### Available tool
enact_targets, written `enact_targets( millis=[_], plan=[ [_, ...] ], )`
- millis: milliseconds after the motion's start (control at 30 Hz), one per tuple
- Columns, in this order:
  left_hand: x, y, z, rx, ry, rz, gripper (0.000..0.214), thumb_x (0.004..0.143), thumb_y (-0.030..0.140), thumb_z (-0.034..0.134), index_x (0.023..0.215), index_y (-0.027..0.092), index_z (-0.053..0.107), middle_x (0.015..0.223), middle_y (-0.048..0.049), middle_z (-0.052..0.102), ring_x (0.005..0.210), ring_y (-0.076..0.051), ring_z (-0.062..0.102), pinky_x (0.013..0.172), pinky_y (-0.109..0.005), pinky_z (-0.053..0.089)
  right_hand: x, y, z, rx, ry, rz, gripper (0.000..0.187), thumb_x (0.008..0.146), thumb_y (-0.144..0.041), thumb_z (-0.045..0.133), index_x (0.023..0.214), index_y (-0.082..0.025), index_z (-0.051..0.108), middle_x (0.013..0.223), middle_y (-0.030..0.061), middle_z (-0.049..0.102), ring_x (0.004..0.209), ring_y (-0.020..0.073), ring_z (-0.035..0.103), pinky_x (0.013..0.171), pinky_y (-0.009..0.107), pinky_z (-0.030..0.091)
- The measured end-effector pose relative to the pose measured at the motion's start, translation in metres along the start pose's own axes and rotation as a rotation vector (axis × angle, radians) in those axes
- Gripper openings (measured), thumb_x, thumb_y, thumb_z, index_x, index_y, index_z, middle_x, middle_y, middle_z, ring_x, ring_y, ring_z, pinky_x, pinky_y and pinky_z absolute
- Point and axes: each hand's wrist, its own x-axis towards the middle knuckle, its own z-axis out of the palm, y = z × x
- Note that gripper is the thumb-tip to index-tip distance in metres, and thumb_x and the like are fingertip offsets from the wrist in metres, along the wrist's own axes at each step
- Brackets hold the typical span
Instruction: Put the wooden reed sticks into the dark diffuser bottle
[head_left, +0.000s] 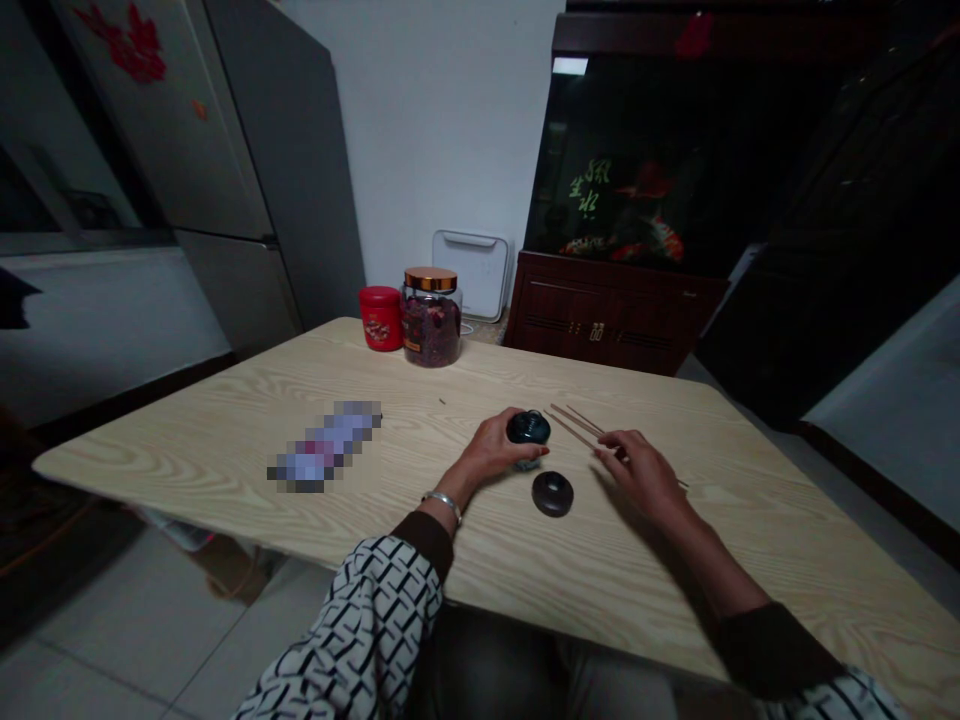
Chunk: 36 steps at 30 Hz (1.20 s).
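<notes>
My left hand [491, 447] is wrapped round a small, dark, glossy pot [529, 428] with a rounded top, upright on the table. Just in front of the pot lies a dark round disc [553, 494] with a raised centre, apart from both hands. To the right, my right hand [637, 470] has its thumb and fingers closed on a thin brown incense stick [574, 431] that points toward the pot. Several more incense sticks [577, 418] lie close beside those fingers, partly hidden by them.
The wooden table [405, 520] bears a pixelated flat object [326, 447] on the left. Toward the back stand a red canister [381, 320] and a copper-lidded glass jar [432, 320]. Beyond are a white panel-like device [476, 272], an aquarium [630, 190] and a fridge [292, 170].
</notes>
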Motion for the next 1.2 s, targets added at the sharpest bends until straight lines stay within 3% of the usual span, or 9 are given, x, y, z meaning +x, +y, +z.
enact_targets(
  millis=[100, 200, 533, 600, 667, 767, 900, 1033, 1200],
  plan=[
    [0.0, 0.0, 0.0, 0.001, 0.001, -0.005, 0.065, 0.062, 0.045, 0.085, 0.116, 0.016, 0.065, 0.102, -0.009, 0.071, 0.095, -0.023, 0.065, 0.087, -0.036, 0.052, 0.014, 0.016, -0.008, -0.334, -0.109, 0.007, 0.026, 0.095, -0.03, 0.046, 0.097, -0.018, 0.069, 0.099, 0.0134, 0.066, 0.093, 0.0259, 0.064, 0.077, 0.035, 0.044],
    [0.001, -0.001, 0.0, -0.008, 0.001, 0.0, 0.065, 0.062, 0.044, 0.085, 0.117, 0.016, 0.065, 0.102, -0.0095, 0.07, 0.096, -0.024, 0.065, 0.088, -0.038, 0.052, 0.017, 0.018, -0.003, -0.483, -0.157, -0.002, 0.029, 0.095, -0.024, 0.042, 0.09, -0.017, 0.07, 0.095, 0.0145, 0.067, 0.092, 0.0261, 0.064, 0.075, 0.034, 0.042],
    [0.001, 0.001, 0.0, -0.026, -0.013, 0.019, 0.062, 0.063, 0.044, 0.085, 0.114, 0.016, 0.065, 0.102, -0.0091, 0.07, 0.095, -0.024, 0.066, 0.088, -0.039, 0.053, 0.033, 0.02, 0.003, -0.398, -0.232, 0.159, 0.018, 0.088, -0.026, 0.049, 0.088, -0.021, 0.066, 0.092, 0.0116, 0.072, 0.085, 0.0266, 0.065, 0.064, 0.034, 0.037],
    [0.001, 0.001, 0.0, -0.032, -0.02, 0.015, 0.061, 0.063, 0.043, 0.085, 0.114, 0.016, 0.065, 0.101, -0.0088, 0.07, 0.095, -0.024, 0.065, 0.088, -0.039, 0.053, 0.038, 0.021, -0.001, -0.31, -0.177, 0.154, 0.016, 0.086, -0.026, 0.05, 0.085, -0.021, 0.066, 0.087, 0.0101, 0.072, 0.08, 0.025, 0.064, 0.063, 0.033, 0.038],
    [0.002, 0.002, -0.001, -0.042, -0.027, 0.011, 0.061, 0.063, 0.042, 0.085, 0.114, 0.015, 0.065, 0.101, -0.0087, 0.07, 0.095, -0.024, 0.065, 0.088, -0.039, 0.053, 0.045, 0.019, -0.007, -0.109, -0.025, 0.137, 0.015, 0.084, -0.029, 0.054, 0.088, -0.021, 0.066, 0.082, 0.0081, 0.07, 0.076, 0.0226, 0.063, 0.066, 0.033, 0.041],
    [0.002, 0.002, -0.001, -0.047, -0.039, 0.011, 0.062, 0.063, 0.043, 0.084, 0.115, 0.015, 0.065, 0.102, -0.0088, 0.071, 0.095, -0.024, 0.065, 0.089, -0.038, 0.052, 0.057, 0.003, -0.019, 0.436, 0.236, 0.141, 0.029, 0.079, -0.039, 0.064, 0.099, -0.019, 0.067, 0.084, 0.0061, 0.069, 0.074, 0.0191, 0.062, 0.064, 0.031, 0.046],
    [0.003, 0.001, 0.0, -0.024, -0.029, -0.001, 0.063, 0.062, 0.043, 0.085, 0.115, 0.017, 0.065, 0.101, -0.008, 0.071, 0.094, -0.022, 0.065, 0.087, -0.035, 0.052, 0.073, -0.036, -0.031, 1.023, 0.365, 0.147, 0.033, 0.071, -0.039, 0.074, 0.098, -0.021, 0.068, 0.088, 0.0037, 0.068, 0.07, 0.014, 0.061, 0.053, 0.024, 0.045],
    [0.003, 0.001, 0.0, -0.037, -0.025, -0.005, 0.063, 0.061, 0.042, 0.086, 0.115, 0.017, 0.065, 0.101, -0.008, 0.071, 0.095, -0.023, 0.065, 0.086, -0.034, 0.052, 0.087, -0.062, -0.029, 1.106, 0.44, 0.048, 0.027, 0.073, -0.035, 0.075, 0.095, -0.021, 0.067, 0.086, 0.0026, 0.067, 0.07, 0.0128, 0.061, 0.052, 0.023, 0.046],
    [0.003, 0.004, -0.002, -0.044, -0.038, -0.012, 0.064, 0.061, 0.044, 0.086, 0.115, 0.016, 0.065, 0.101, -0.0087, 0.071, 0.093, -0.022, 0.065, 0.086, -0.035, 0.052, 0.097, -0.068, -0.015, 1.054, 0.473, -0.046, 0.026, 0.077, -0.036, 0.073, 0.097, -0.02, 0.067, 0.087, 0.0032, 0.068, 0.071, 0.0133, 0.063, 0.054, 0.023, 0.047]
  ],
)
